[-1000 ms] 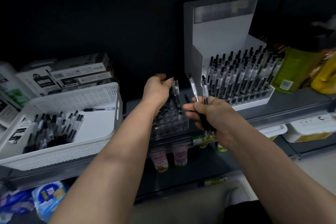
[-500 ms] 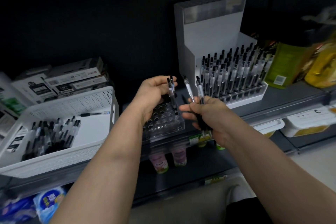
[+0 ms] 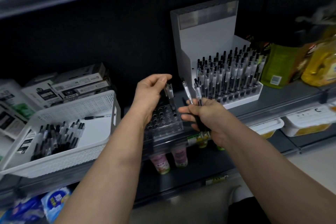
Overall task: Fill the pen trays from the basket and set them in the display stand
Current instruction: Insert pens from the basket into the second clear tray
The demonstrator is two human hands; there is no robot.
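Here, left hand [image 3: 151,92] pinching pens [image 3: 171,94] above tray [image 3: 163,121], right hand [image 3: 209,114] gripping pen bunch [image 3: 187,91]

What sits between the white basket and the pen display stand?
The clear pen tray, with the left hand above it; the head view shows it.

Left hand [image 3: 151,94] raised, fingers [image 3: 163,79] pinched on pens [image 3: 170,91]; right hand [image 3: 209,114] fisted round pen bundle [image 3: 186,89]

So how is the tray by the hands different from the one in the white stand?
The near tray has nearly all holes bare; the stand's tray is packed full. The near tray sits loose on the shelf, the left hand holding pens over it; the stand's tray sits in the stand. Both have a grid of holes.
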